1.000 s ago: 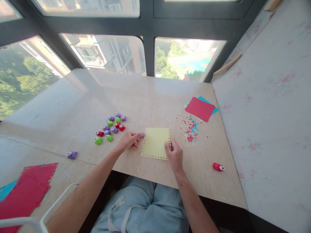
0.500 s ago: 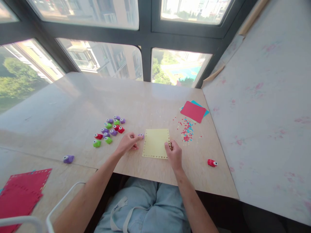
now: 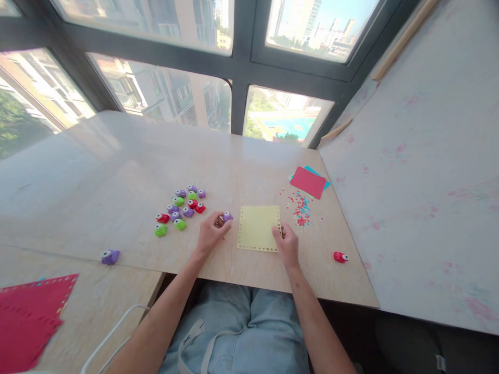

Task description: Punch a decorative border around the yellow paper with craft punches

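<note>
A pale yellow sheet of paper (image 3: 258, 227), with small shapes punched along its left, bottom and right edges, lies in front of me. My right hand (image 3: 287, 244) pinches its right edge, thumb on top. Left of the sheet and apart from it, my left hand (image 3: 212, 231) has a small purple craft punch (image 3: 227, 216) between thumb and fingers; part of the punch is hidden. Beyond that hand, several purple, green and red craft punches (image 3: 180, 224) stand in a loose group on the table.
Punched-out confetti (image 3: 301, 210) is scattered right of the sheet, below stacked red and blue cards (image 3: 307, 183). A red punch (image 3: 340, 257) lies at the right, a purple punch (image 3: 110, 256) at the left. Red punched sheets (image 3: 31, 317) and a white cable (image 3: 113, 332) are at lower left.
The purple punch has come away from the sheet's left edge, and my left hand's grip on it has shifted. My right hand still holds the right edge. The view has tilted slightly.
</note>
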A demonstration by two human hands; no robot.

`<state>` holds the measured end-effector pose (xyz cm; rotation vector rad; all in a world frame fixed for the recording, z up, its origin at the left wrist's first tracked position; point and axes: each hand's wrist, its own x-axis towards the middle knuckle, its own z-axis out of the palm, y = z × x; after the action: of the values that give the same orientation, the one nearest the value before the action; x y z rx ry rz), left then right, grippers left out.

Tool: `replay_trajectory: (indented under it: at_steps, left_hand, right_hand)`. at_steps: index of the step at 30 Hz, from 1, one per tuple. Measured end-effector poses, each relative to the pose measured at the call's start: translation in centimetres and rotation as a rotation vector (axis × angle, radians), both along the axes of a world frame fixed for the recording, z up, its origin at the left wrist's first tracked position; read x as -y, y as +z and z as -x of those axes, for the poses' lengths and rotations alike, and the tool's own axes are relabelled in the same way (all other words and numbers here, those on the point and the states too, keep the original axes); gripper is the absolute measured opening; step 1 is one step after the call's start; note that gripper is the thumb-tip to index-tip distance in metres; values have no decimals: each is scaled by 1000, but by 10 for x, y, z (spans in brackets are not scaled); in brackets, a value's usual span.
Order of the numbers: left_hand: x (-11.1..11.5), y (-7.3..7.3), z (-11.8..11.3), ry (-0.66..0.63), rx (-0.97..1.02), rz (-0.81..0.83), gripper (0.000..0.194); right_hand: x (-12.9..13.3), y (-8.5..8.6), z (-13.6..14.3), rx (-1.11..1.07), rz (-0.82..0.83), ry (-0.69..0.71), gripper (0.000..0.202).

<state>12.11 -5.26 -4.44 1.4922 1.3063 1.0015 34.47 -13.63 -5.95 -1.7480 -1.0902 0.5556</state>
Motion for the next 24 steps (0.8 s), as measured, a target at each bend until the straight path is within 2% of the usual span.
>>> replay_trajectory:
  at_steps: [3, 6, 11, 17, 20, 24]
  left_hand:
    - [2, -1, 7, 144, 303, 43, 29]
    - [1, -3, 9, 250, 460, 23, 29]
    - [1, -2, 4, 192, 415, -6, 28]
    - [2, 1, 0, 201, 366, -28, 26]
    - [3, 0, 0, 195, 348, -31, 26]
    - [3, -3, 1, 189, 338, -16, 27]
  right_hand:
    - [0, 0, 1, 2, -1, -12, 29]
    - [2, 0, 1, -69, -12, 20, 31]
    - [2, 4, -2, -316, 49, 218, 40]
    - [-15, 11, 2, -356, 150, 313, 42]
    - [-21, 12, 9, -167, 105, 304, 34]
    - [-20, 13, 4, 347, 47, 153, 28]
